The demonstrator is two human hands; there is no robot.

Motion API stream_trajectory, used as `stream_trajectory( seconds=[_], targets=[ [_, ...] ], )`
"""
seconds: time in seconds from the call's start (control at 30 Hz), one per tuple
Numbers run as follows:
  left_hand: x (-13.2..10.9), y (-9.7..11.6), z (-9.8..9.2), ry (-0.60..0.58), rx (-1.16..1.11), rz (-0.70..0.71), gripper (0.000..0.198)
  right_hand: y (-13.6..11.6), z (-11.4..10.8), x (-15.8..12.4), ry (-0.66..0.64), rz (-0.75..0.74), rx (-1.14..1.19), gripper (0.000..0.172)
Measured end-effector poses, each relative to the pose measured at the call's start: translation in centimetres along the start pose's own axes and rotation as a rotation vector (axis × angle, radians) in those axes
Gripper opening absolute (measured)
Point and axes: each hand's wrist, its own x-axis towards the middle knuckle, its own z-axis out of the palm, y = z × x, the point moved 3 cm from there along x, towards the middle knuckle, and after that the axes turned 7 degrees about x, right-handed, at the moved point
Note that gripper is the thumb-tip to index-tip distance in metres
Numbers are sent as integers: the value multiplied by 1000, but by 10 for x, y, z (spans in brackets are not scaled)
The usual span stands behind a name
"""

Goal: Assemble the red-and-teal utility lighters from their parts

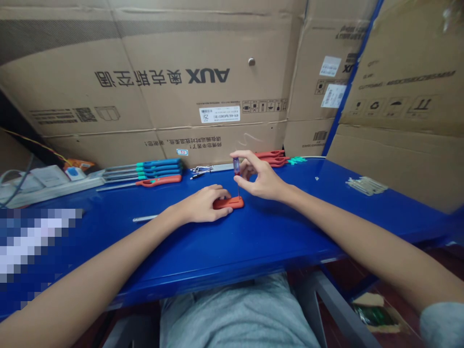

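Observation:
Beneath my left hand (205,203) lies an orange-red long-necked lighter (235,203), flat on the blue table, with my fingers wrapped over its handle. Its metal tube shows on the other side of my wrist, pointing left; the middle of the lighter is hidden. Between the thumb and fingers of my right hand (259,176) is a small screwdriver (237,166) with a clear purplish handle. It stands upright, its thin shaft reaching down to the right end of the lighter's handle. Whether the tip sits in a screw is too small to tell.
Blue-handled lighters and a red one (159,181) lie at the back left beside a power strip (54,191). Behind my right hand are red handles (271,157) and green pieces (297,160). Pale sticks (366,185) lie right. Cardboard (163,48) walls the blue table (253,246).

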Motion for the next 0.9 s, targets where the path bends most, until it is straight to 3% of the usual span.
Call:
stream_trajectory(
  seconds=[0.9],
  targets=[
    [0, -1, 0, 5, -7, 2, 38, 2, -3, 1, 38, 48, -8, 48]
  ],
)
